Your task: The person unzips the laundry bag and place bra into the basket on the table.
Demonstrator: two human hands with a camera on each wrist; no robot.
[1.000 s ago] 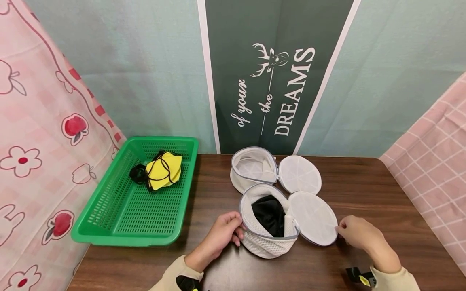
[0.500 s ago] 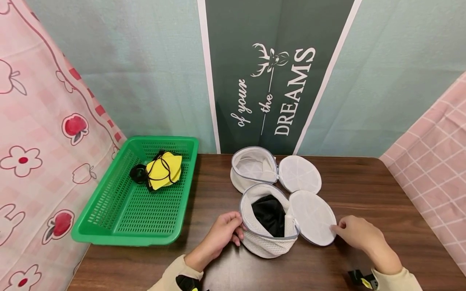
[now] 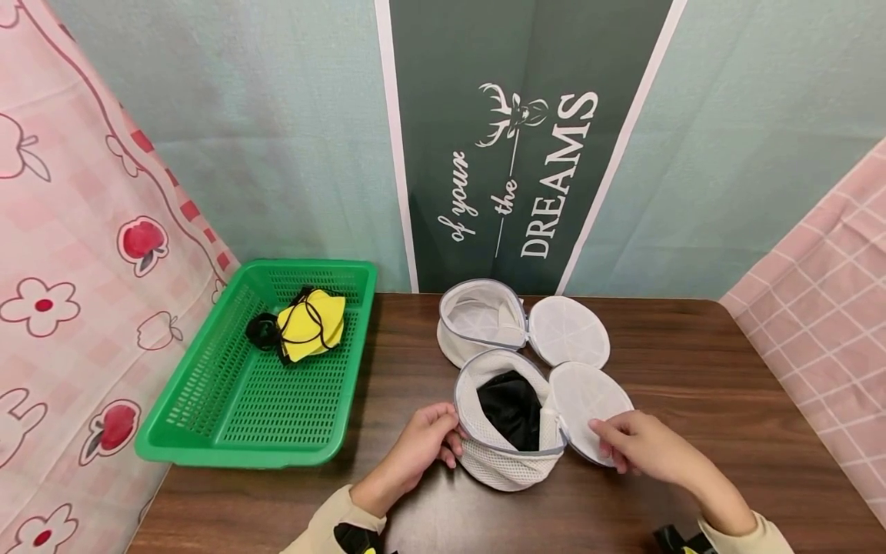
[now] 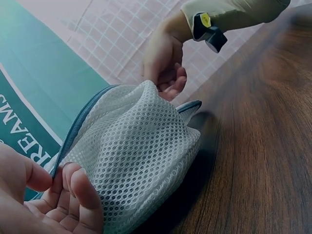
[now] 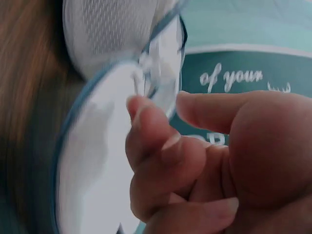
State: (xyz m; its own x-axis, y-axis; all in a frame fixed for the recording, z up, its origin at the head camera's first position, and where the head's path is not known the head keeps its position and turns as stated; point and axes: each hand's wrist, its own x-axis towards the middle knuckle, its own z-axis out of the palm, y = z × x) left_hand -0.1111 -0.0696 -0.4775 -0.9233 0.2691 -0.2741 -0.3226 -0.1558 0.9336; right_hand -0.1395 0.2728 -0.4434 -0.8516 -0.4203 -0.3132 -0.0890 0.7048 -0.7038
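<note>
A white mesh laundry bag [image 3: 511,471] with a grey zipper edge stands unzipped at the front, a bunched black cloth [image 3: 511,408] inside it. Its round lid [image 3: 584,396] lies folded out to the right, still joined at one side. My left hand [image 3: 424,440] pinches the bag's left rim between thumb and fingers, as the left wrist view [image 4: 66,195] also shows. Over the lid's right part hovers my right hand [image 3: 645,445], fingers loosely bent. In the right wrist view a gap shows between the thumb and fingertips [image 5: 146,117], with nothing held.
Behind it stands a second mesh bag [image 3: 462,354], its lid [image 3: 569,331] laid out to the right. A green plastic basket [image 3: 277,415] at left holds a yellow piece with black cords [image 3: 314,327] and a small black bundle [image 3: 263,331]. Curtains close off the back and sides.
My right hand has let go of the lid's right edge and moved left over the lid. The lid has tilted slightly leftward. My left hand stays on the rim.
</note>
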